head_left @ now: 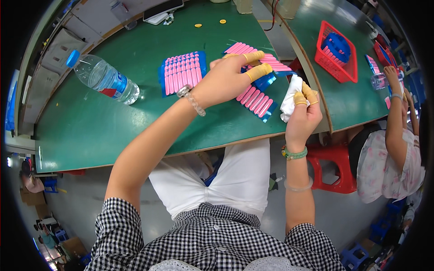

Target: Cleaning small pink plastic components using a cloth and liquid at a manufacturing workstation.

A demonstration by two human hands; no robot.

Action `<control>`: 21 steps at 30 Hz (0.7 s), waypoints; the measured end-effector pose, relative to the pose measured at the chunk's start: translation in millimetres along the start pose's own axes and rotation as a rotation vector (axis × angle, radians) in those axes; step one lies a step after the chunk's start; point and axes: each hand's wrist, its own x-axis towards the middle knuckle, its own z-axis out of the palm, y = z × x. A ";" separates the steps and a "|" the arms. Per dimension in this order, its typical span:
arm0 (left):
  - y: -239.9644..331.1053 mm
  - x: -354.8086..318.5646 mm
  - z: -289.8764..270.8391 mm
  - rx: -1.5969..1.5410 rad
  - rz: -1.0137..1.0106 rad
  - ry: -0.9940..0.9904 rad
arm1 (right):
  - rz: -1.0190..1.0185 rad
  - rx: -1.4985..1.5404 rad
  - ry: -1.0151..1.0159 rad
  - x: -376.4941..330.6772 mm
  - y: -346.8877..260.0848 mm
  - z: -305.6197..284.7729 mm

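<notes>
My right hand (304, 118) pinches a crumpled white cloth (290, 97) above the table's front edge, with yellow finger covers on its fingertips. My left hand (228, 81), with similar covers, reaches over blue sheets carrying rows of pink strips. Its covered fingers stretch rightward, apart, with nothing visible held; its underside is hidden. Beyond and beneath it lies one set of pink strips (276, 63), partly covered by the hand. Nearer me is a smaller set of pink strips (257, 102). Left of the hand, a blue sheet bears a larger block of pink strips (183, 74).
A water bottle (103, 79) with a blue cap lies or leans at the left of the green table (131, 131). Two yellow discs (223, 21) are farther back. On the adjoining table stands a red basket (335, 67) with blue items. A co-worker's hand (392, 77) works at far right.
</notes>
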 end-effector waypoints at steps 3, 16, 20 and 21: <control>-6.7 -3.5 -2.9 0.667 0.266 0.173 | -0.010 -0.072 -0.023 -0.6 2.0 -1.6; -30.5 12.7 -28.7 0.844 0.010 0.238 | -0.005 -0.049 -0.031 -0.2 2.0 -1.7; -11.4 26.2 -50.9 0.791 0.053 0.066 | -0.016 -0.028 -0.019 0.2 2.9 -3.1; -22.5 36.6 -75.9 0.820 0.202 -0.040 | -0.020 -0.030 -0.033 -0.3 -1.0 1.5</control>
